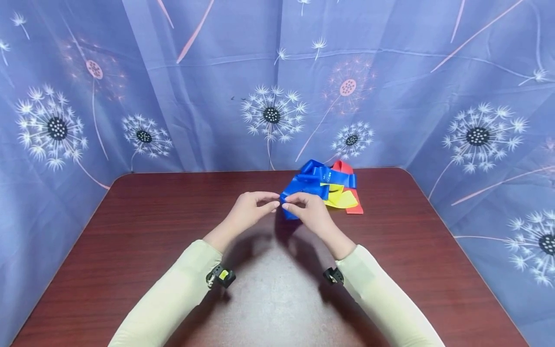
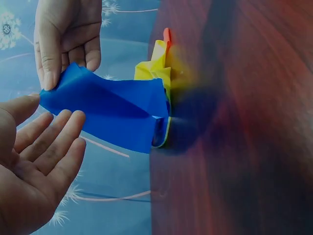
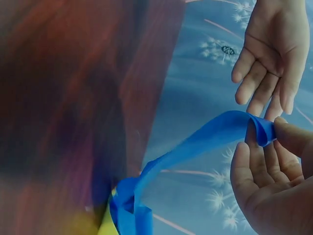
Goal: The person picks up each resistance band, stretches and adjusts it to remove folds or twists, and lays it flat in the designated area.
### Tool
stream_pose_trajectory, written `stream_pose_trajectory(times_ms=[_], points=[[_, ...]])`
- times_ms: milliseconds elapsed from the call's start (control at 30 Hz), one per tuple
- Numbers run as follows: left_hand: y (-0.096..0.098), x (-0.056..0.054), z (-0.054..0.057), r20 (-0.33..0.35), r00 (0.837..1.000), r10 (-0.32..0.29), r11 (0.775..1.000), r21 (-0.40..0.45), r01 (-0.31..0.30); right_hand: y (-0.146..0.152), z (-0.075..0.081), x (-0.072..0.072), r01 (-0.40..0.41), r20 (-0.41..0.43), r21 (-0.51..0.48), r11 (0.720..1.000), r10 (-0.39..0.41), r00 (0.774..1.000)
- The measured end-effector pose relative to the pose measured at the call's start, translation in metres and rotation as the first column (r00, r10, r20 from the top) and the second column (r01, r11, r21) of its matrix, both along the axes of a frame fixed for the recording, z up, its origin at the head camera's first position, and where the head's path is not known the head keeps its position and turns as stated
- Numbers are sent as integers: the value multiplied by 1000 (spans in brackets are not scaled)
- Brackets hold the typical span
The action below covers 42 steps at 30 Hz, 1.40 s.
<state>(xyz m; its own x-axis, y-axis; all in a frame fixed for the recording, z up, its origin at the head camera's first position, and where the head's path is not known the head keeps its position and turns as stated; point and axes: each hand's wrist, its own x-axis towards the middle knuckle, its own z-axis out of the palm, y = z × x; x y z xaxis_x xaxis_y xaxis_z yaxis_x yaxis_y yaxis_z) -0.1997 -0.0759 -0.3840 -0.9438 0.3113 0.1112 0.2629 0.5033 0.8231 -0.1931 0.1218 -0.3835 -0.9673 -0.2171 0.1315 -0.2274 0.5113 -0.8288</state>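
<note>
Curtain [image 1: 208,111], blue, dandelion-printed: backs and flanks table. Table [image 1: 151,226], reddish-brown: bears ribbons near far edge. Blue ribbon [image 1: 308,185]: right of table's centre, one end raised in air. Red ribbon [image 1: 355,210], yellow ribbon [image 1: 344,198]: bunched at blue's right, partly covered by it. Right hand [image 1: 311,210]: thumb and fingers pinch raised end, presumably keeping it lifted. Left hand [image 1: 247,209]: fingers loosely extended, grasping nothing, near that end, perhaps placed for support.

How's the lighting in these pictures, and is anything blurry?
Head view: pale glare across the near middle of the table, dark shadows on either side; left wrist view: dimmer, a soft-edged shadow on the blurry table beside the blue strip; right wrist view: also dim, the table blurred, the raised part of the strip clearer.
</note>
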Motion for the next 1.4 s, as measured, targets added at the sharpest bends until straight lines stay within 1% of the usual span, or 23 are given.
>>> stream_pose_trajectory(times_ms=[67,100,200,300,400,533,600,667,767,900,1000,1067,1133,1233,1400], points=[[-4,1,-3,20,1000,4,1000,18,-4,-4,-5,2,1,10,-7,1000,-1,1000],[-6,2,-5,16,1000,3,1000,18,-3,-7,-7,3,0,13,-10,1000,1,1000],[-12,5,-8,-21,1000,-6,1000,-1,6,-13,-11,6,-8,10,-8,1000,8,1000],[-18,5,-12,-45,998,-37,999,-36,36,-18,-13,11,-34,9,-14,999,34,999],[-23,5,-16,-64,994,-91,991,-100,84,-23,-10,17,-73,6,-18,997,73,997],[-30,4,-22,-86,979,-184,967,-195,165,-27,0,22,-128,-16,-23,991,128,992],[-32,4,-24,-66,975,-211,957,-217,192,-27,6,22,-150,-30,-20,988,150,988],[-33,3,-26,-17,977,-213,953,-223,204,-25,13,23,-159,-28,-19,987,159,987],[-35,3,-30,61,979,-193,955,-218,202,-21,22,22,-155,-22,-11,988,155,988],[-38,2,-34,130,971,-201,959,-177,222,-13,31,16,-140,-1,-21,990,140,990],[-40,1,-37,154,962,-225,960,-136,246,-6,35,11,-118,29,-36,992,119,992],[-41,0,-39,164,958,-236,958,-124,258,-2,38,8,-102,36,-39,994,103,994],[-42,-1,-40,174,954,-243,955,-127,267,2,41,6,-83,43,-45,996,85,995],[-45,-2,-42,175,949,-264,944,-154,291,7,44,2,-65,23,-49,997,66,998],[-51,-3,-44,182,936,-302,928,-169,333,17,46,-1,-29,25,-27,999,30,999]])
